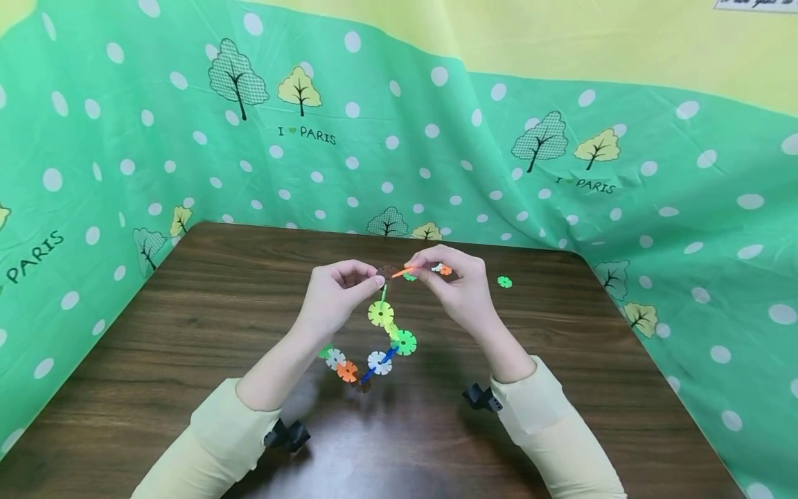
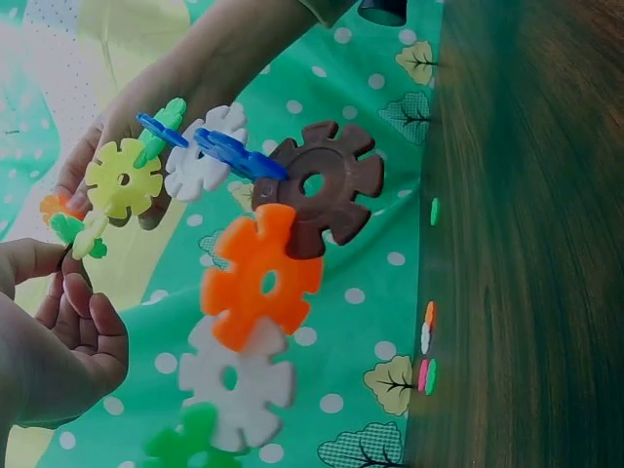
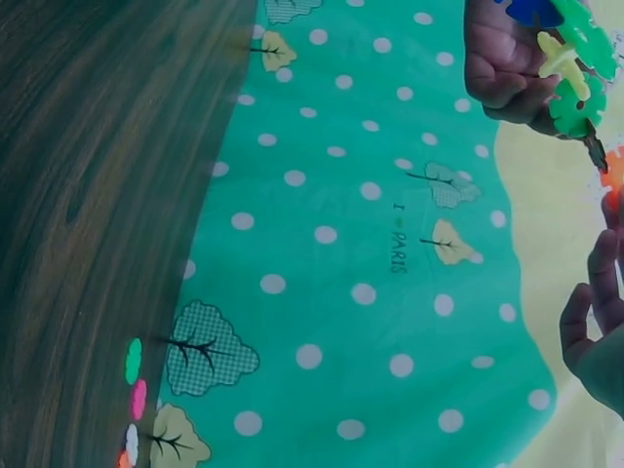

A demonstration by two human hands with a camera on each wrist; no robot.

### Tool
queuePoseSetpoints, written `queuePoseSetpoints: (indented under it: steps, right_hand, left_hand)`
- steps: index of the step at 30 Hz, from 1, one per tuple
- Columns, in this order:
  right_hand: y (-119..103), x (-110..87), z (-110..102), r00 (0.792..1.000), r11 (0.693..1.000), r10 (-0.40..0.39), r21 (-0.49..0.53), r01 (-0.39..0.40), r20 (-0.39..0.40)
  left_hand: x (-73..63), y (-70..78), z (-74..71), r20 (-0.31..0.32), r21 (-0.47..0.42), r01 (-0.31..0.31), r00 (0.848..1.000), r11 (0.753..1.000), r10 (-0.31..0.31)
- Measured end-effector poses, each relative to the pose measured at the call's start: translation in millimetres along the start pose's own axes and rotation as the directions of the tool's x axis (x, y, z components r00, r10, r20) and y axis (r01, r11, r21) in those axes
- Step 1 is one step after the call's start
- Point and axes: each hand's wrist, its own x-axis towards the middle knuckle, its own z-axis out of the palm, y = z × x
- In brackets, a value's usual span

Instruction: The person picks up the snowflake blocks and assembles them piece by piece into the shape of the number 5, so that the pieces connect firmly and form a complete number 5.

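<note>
Between the left thumb and fingers is a dark brown notched disc (image 1: 388, 272), the top end of a chain of linked plastic snowflake discs. The left hand (image 1: 333, 294) holds it up over the table, and the chain hangs in a curve below. A yellow disc (image 1: 381, 314), green disc (image 1: 405, 342) and white disc (image 1: 379, 362) show along it, with blue ones seen edge-on. Lower down are another brown disc (image 2: 327, 185) and an orange disc (image 2: 263, 278). My right hand (image 1: 458, 291) pinches a separate-looking orange disc (image 1: 402, 272), its edge right at the held brown disc.
Loose discs lie toward the back of the dark wooden table (image 1: 187, 312): a green one (image 1: 505, 282), an orange one (image 1: 445, 270), a white one beside it and a pink one (image 3: 138, 400). A green polka-dot cloth (image 1: 374, 166) hangs behind and around the sides.
</note>
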Motion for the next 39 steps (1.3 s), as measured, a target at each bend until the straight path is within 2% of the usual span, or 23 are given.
queuePoseSetpoints:
  steps: [6, 10, 12, 14, 17, 20, 27, 32, 39]
  right_hand:
    - [1, -2.2, 3, 0.999, 0.998, 0.037, 0.045, -0.036, -0.013]
    - [4, -0.7, -1, 0.995, 0.985, 0.039, 0.17, -0.023, -0.089]
    - [6, 1.0, -6, 0.993, 0.981, 0.02, 0.196, 0.002, -0.112]
    - [7, 2.5, -9, 0.995, 0.988, 0.002, 0.157, 0.013, -0.095]
    - [8, 2.3, -9, 1.0, 1.0, -0.006, 0.019, 0.007, -0.014]
    - [6, 1.7, -4, 0.999, 0.997, 0.011, -0.07, -0.009, 0.036]
    - [6, 3.3, 2, 0.997, 0.996, -0.038, -0.08, 0.044, 0.07]
    - [5, 3.3, 4, 0.994, 0.989, -0.09, -0.114, 0.097, 0.06]
    - [4, 2.5, 5, 0.992, 0.984, -0.122, -0.124, 0.127, 0.041]
  left_hand:
    - [0.0, 1.3, -1.2, 0.01, 0.017, 0.0, 1.0, 1.0, 0.0]
    - [0.1, 1.5, -3.7, 0.003, 0.022, 0.022, 1.0, 1.0, -0.022]
    - [0.3, 1.0, -5.8, 0.0, 0.015, 0.042, 0.999, 0.999, -0.042]
    - [0.6, 0.0, -7.8, -0.003, 0.001, 0.057, 0.998, 0.998, -0.057]
    - [1.0, 0.7, -8.5, 0.002, -0.006, 0.06, 0.998, 0.998, -0.06]
    - [2.1, 1.3, -7.3, 0.0, -0.003, 0.062, 0.998, 0.998, -0.062]
    - [2.9, 0.2, -5.8, -0.001, -0.017, 0.066, 0.998, 0.998, -0.066]
    - [2.2, -0.4, -6.4, 0.007, -0.025, 0.063, 0.998, 0.998, -0.063]
    - [-0.5, 0.3, -5.4, 0.031, -0.062, 0.083, 0.996, 0.995, -0.081]
